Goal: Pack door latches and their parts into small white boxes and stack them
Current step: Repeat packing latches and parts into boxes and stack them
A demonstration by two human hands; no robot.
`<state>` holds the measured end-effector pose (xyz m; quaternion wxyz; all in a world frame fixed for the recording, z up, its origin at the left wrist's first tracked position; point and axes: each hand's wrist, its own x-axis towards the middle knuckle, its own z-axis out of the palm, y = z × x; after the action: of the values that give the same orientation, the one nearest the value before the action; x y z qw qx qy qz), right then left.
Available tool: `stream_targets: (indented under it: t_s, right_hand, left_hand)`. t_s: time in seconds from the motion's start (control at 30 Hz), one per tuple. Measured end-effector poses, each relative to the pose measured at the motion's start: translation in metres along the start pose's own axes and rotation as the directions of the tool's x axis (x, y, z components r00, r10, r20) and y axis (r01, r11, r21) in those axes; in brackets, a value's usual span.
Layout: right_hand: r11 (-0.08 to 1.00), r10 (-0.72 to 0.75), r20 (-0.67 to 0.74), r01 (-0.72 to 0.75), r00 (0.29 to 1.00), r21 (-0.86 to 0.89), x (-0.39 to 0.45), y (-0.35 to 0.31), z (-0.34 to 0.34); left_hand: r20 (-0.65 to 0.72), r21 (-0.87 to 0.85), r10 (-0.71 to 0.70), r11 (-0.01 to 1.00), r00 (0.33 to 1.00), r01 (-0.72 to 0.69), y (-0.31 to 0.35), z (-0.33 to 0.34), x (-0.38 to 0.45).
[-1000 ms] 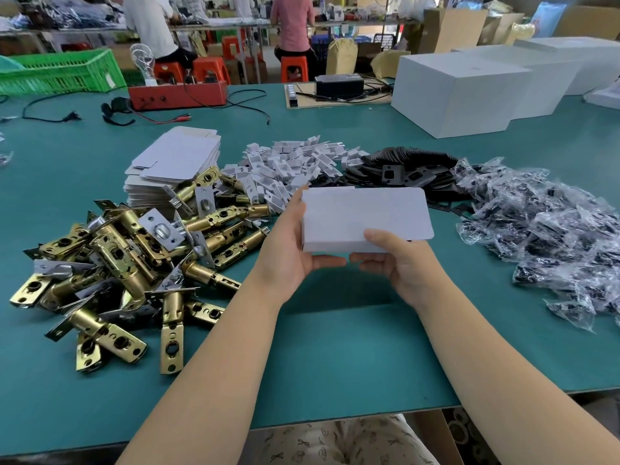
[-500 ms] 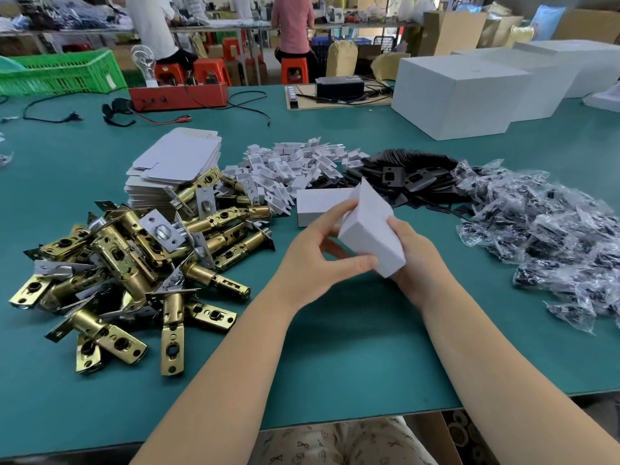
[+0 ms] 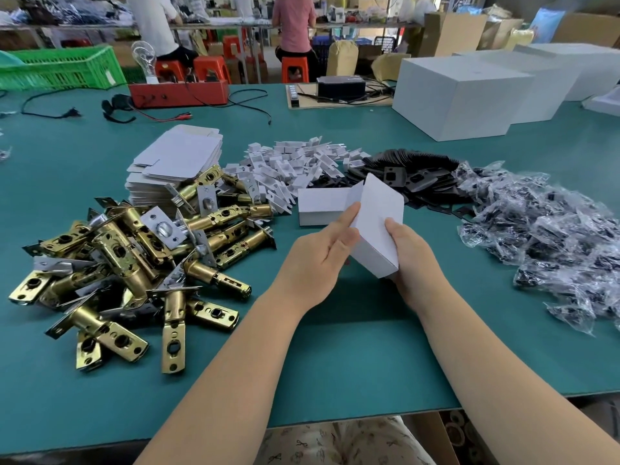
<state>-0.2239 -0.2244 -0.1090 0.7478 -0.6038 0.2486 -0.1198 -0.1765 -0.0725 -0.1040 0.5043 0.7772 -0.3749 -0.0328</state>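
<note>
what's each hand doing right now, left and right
Left hand: holds the small white box, fingers at its open end.
Right hand: grips the same box from the other side.

No text, label, brand, number or sign can be read anywhere in the frame, from the white boxes to the far cartons.

The right hand hides the small white box's lower corner; bagged parts run off-frame.
</note>
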Motion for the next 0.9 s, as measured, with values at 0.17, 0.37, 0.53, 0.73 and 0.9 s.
stream_targets:
  t_s: [0.17,0.37,0.53,0.73,0.9]
  right_hand:
    - [0.939,-0.328,-0.13,0.338,0.936,0.059,-0.005,0.002,-0.002]
    - [0.86,-0.495,0.151,0.507,0.856,-0.053,-0.017,0.004,-0.001]
    - [0.926,-0.362,0.411,0.372,0.837,0.058,-0.018,0.002,0.0]
    - [0.929,-0.345,0.247,0.367,0.906,-0.047,-0.019,0.002,0.002]
    - [0.906,-0.408,0.09,0.415,0.908,-0.081,-0.016,0.003,0.003]
  left_hand:
    - [-0.064,-0.108,-0.034,0.994,0.997,0.027,0.005,0.002,0.002]
    - [-0.098,-0.462,-0.202,0.877,0.974,0.135,0.007,-0.005,0.009]
    - [-0.083,-0.621,-0.201,0.776,0.976,0.107,0.011,-0.013,0.008]
    - [-0.241,-0.563,-0.232,0.824,0.942,0.059,0.006,-0.01,0.009]
    - [-0.255,-0.648,-0.332,0.756,0.908,0.094,0.008,-0.01,0.012]
